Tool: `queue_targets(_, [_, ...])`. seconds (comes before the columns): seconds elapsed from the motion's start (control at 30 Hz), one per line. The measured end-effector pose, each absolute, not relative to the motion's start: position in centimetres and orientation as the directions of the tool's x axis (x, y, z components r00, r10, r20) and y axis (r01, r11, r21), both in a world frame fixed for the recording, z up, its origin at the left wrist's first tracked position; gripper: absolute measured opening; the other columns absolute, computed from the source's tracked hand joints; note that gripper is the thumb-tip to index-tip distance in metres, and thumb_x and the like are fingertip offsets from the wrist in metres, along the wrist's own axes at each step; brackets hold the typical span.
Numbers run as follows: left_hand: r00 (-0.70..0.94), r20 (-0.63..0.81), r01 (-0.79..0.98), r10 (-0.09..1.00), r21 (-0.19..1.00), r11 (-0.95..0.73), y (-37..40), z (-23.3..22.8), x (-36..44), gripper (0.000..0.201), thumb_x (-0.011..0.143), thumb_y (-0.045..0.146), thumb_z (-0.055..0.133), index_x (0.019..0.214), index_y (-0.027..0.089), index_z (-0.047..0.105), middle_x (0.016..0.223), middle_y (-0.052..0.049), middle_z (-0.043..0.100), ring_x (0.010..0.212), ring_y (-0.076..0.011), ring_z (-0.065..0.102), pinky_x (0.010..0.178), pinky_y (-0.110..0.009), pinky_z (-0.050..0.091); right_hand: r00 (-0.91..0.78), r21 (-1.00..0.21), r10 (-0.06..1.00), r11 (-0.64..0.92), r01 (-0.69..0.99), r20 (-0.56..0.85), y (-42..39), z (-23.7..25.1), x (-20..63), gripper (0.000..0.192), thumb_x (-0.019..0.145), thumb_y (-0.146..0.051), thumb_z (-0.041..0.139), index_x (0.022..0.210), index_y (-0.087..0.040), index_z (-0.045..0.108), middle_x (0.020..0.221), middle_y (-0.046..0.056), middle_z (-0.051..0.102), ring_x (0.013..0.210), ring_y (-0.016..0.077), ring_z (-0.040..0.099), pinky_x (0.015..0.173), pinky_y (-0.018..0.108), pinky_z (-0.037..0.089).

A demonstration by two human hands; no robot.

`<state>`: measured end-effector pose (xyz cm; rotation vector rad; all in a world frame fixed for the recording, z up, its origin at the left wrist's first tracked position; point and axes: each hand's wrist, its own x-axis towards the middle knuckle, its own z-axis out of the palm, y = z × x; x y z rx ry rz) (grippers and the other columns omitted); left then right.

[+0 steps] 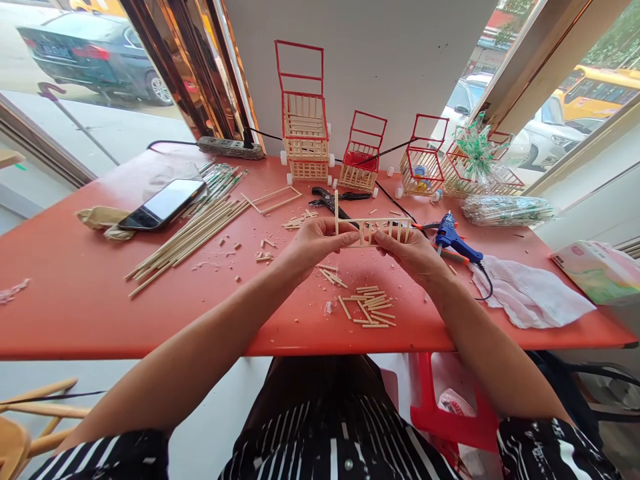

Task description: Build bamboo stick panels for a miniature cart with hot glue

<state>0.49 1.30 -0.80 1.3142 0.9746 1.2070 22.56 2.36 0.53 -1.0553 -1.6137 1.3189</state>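
Observation:
Between my two hands, above the middle of the table, is a small wooden stick frame (pixel 400 230) with short upright rungs and one taller stick at its left end. My left hand (pixel 325 237) pinches the frame's left part. With thumb and fingers, my right hand (pixel 403 248) grips it nearer the right end. Below lies a loose heap of short cut sticks (pixel 373 308). A blue glue gun (pixel 455 240) rests just beyond my right hand. Black-handled pliers (pixel 340 198) lie behind the frame.
Small stick carts (pixel 305 127) with red-trimmed handles line the wall. On the left are long sticks (pixel 193 237), a phone (pixel 163 203) and a power strip (pixel 233 148). A white cloth (pixel 533 293) and a tissue box (pixel 600 270) lie right. The red table's front edge (pixel 350 351) is near my body.

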Motion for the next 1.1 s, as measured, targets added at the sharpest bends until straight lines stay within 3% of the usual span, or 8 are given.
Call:
queue_targets(0.3, [0.198,0.094,-0.112,0.976,0.991,-0.073,1.1,-0.4,0.7,0.042,0.063,0.052,0.094,0.079,0.015,0.081,0.073,-0.003,0.070,0.067,-0.0113,0.052,0.065,-0.026,0.038,-0.373,-0.974,0.924,0.150,0.168,0.078,2.3,0.8,22.2,0.048,0.076,-0.069,0.085,0.081,-0.021,0.082,0.082,0.003,0.072,0.071,0.0145,0.053,0.069,0.031,0.044])
queue_targets(0.53, [0.222,0.087,-0.118,0.971,0.991,-0.062,0.7,0.6,1.1,0.047,0.058,0.054,0.095,0.071,0.014,0.076,0.069,-0.001,0.066,0.066,-0.0113,0.052,0.065,-0.026,0.038,-0.374,-0.969,0.924,0.154,0.194,0.072,2.4,0.5,22.5,0.043,0.081,-0.064,0.083,0.083,-0.022,0.083,0.080,0.002,0.071,0.072,0.0139,0.053,0.070,0.030,0.042])
queue_targets(0.77, [0.226,0.084,-0.075,0.970,0.995,-0.069,0.8,0.6,0.8,0.045,0.060,0.053,0.093,0.066,0.014,0.072,0.061,0.002,0.057,0.060,-0.0085,0.044,0.059,-0.025,0.028,-0.367,-0.970,0.928,0.146,0.196,0.066,2.2,0.7,22.4,0.041,0.079,-0.064,0.084,0.080,-0.023,0.084,0.079,0.002,0.072,0.072,0.0145,0.054,0.071,0.031,0.044])
queue_targets(0.97, [0.218,0.078,-0.051,0.973,0.996,-0.068,0.9,0.5,0.8,0.045,0.061,0.054,0.093,0.068,0.014,0.073,0.063,0.001,0.061,0.060,-0.0094,0.047,0.059,-0.026,0.032,-0.373,-0.969,0.926,0.149,0.197,0.067,2.2,0.7,22.3,0.041,0.079,-0.064,0.084,0.081,-0.023,0.083,0.081,0.003,0.073,0.073,0.0149,0.055,0.072,0.031,0.044])
queue_targets(1.1, [0.191,0.112,-0.074,0.975,0.992,-0.100,1.1,0.6,0.3,0.047,0.064,0.053,0.094,0.086,0.015,0.078,0.075,-0.003,0.071,0.068,-0.0121,0.057,0.061,-0.024,0.041,-0.367,-0.976,0.929,0.123,0.177,0.051,2.2,1.0,22.5,0.043,0.077,-0.065,0.085,0.081,-0.022,0.083,0.082,0.003,0.072,0.071,0.0140,0.054,0.071,0.032,0.044])
